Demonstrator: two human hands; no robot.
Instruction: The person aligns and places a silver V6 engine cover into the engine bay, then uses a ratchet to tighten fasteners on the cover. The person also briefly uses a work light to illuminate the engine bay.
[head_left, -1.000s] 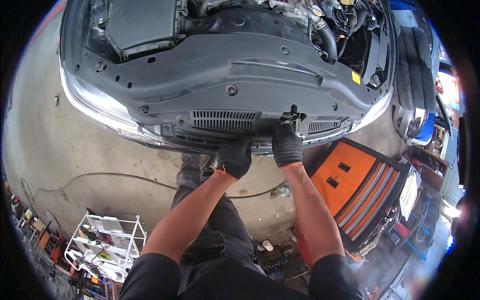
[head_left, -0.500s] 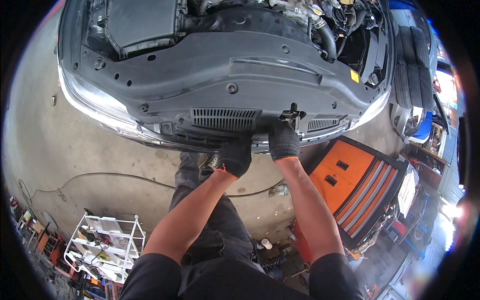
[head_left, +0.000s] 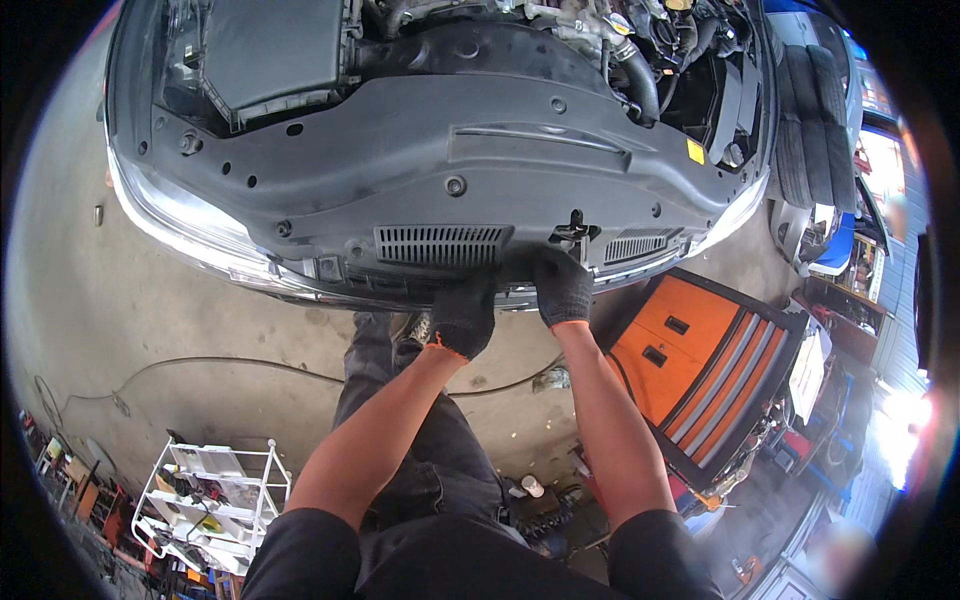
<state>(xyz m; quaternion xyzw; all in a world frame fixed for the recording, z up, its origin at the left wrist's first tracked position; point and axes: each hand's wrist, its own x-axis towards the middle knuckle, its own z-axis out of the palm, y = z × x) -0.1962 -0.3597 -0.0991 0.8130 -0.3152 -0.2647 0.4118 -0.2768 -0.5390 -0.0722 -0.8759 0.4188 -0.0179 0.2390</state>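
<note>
Both my hands wear dark knit gloves with orange cuffs and work at the front edge of a car's black plastic radiator cover (head_left: 350, 195). My left hand (head_left: 464, 318) is low at the edge, just below the wide slotted vent (head_left: 440, 246), with its fingers curled inward. Beside it my right hand (head_left: 562, 286) bends over the edge next to the hood latch (head_left: 575, 228), its fingers curled toward the left hand. Whatever lies between the fingertips is hidden by the dark gloves against the dark cover.
An orange and black tool cabinet (head_left: 690, 350) stands close to my right forearm. Stacked tires (head_left: 815, 130) are at the far right. A black hose (head_left: 220, 359) crosses the concrete floor, and a white wire rack (head_left: 210, 500) stands at lower left.
The car and the cabinet have shifted slightly left in view. Both hands stay at the same stretch of the cover's edge, the right one bent a little more toward the left.
</note>
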